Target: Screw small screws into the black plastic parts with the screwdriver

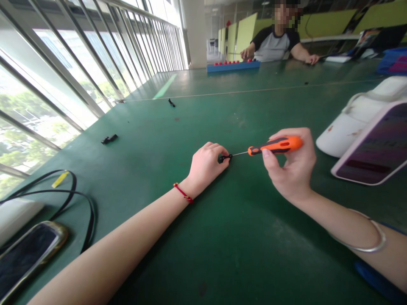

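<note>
My left hand (pixel 208 163) rests on the green table (pixel 203 237) near the middle of the view, its fingers pinching a small black part (pixel 225 158). To its right, my right hand (pixel 294 165) is closed around an orange and black screwdriver (pixel 276 145). The screwdriver's thin shaft points left, and its tip meets the right end of the black part. Where exactly the tip sits is too small to tell.
Black pieces (pixel 110 139) lie at the left. A phone (pixel 32 250) and a black cable (pixel 90 220) are front left. At right stand a phone (pixel 375 148) and a white object (pixel 345 123). A person (pixel 276 44) sits behind a blue rack (pixel 233 67).
</note>
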`<control>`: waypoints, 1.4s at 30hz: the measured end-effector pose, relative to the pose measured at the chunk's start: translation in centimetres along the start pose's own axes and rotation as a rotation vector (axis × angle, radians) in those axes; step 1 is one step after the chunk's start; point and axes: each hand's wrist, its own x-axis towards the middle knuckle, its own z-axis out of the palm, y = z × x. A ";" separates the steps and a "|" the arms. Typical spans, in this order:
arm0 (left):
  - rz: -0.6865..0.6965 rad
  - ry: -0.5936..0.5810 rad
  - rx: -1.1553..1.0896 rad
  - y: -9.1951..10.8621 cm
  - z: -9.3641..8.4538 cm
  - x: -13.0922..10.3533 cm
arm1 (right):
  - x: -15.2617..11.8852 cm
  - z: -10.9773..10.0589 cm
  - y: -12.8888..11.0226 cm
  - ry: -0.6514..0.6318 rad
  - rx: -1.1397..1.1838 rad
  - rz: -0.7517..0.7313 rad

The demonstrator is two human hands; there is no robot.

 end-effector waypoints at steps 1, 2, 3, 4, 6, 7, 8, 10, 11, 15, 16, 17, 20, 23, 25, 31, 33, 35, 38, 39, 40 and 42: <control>0.001 -0.002 0.000 0.0 0.0 0.0 | 0.0 0.0 0.1 -0.001 0.032 -0.002; 0.001 -0.004 -0.001 0.0 0.0 0.0 | 0.1 0.1 0.1 -0.012 0.062 -0.003; -0.001 -0.004 -0.003 0.0 0.0 0.0 | 0.1 0.0 0.1 -0.031 0.074 0.002; -0.003 -0.003 -0.006 0.0 0.0 0.0 | 0.2 0.0 0.0 -0.051 0.067 0.014; -0.006 0.000 -0.012 0.0 0.0 0.0 | 0.2 -0.1 -0.4 -0.077 0.024 0.043; -0.006 0.002 -0.015 0.0 0.0 0.1 | 0.2 -0.2 -0.5 -0.080 -0.001 0.051; -0.006 0.004 -0.018 0.0 0.0 0.1 | 0.2 -0.2 -0.6 -0.078 -0.015 0.047; -0.006 0.006 -0.019 -0.1 0.1 0.1 | 0.2 -0.1 -0.5 -0.043 0.024 -0.007; -0.008 0.008 -0.018 -0.1 0.1 0.1 | 0.2 0.0 -0.4 -0.027 0.067 -0.042; -0.025 0.010 -0.024 0.0 0.0 0.1 | 0.2 0.1 0.1 -0.057 0.106 -0.055; -0.032 0.010 -0.030 0.1 0.0 0.1 | 0.2 0.0 0.1 -0.077 0.064 -0.039; -0.038 0.008 -0.037 0.1 -0.1 0.1 | 0.3 0.0 0.0 -0.079 0.028 -0.031; -0.062 0.010 -0.076 0.0 0.0 0.1 | 0.3 -0.2 -0.1 -0.037 0.000 -0.038; -0.117 0.016 -0.152 -0.4 0.2 0.2 | 0.2 0.2 0.7 -0.131 -0.052 -0.023; -0.165 0.000 -0.228 -0.6 0.3 0.3 | 0.1 0.7 1.6 -0.265 -0.057 0.004; -0.229 -0.052 -0.407 -1.0 0.4 0.7 | -0.4 1.8 3.4 -0.456 -0.087 0.157; -0.237 -0.069 -0.452 -1.1 0.4 0.7 | -0.5 1.8 3.5 -0.479 -0.105 0.173; -0.241 -0.084 -0.491 -1.2 0.4 0.7 | -0.5 1.8 3.6 -0.499 -0.113 0.182; -0.240 -0.097 -0.519 -1.4 0.6 0.8 | -0.5 1.8 3.6 -0.528 -0.131 0.186; -0.238 -0.099 -0.523 -1.5 0.6 0.8 | -0.5 1.8 3.6 -0.536 -0.136 0.183; -0.236 -0.099 -0.527 -1.5 0.7 0.8 | -0.5 1.8 3.6 -0.542 -0.141 0.178; -0.228 -0.083 -0.524 -1.5 0.7 0.8 | -0.5 1.8 3.6 -0.548 -0.148 0.171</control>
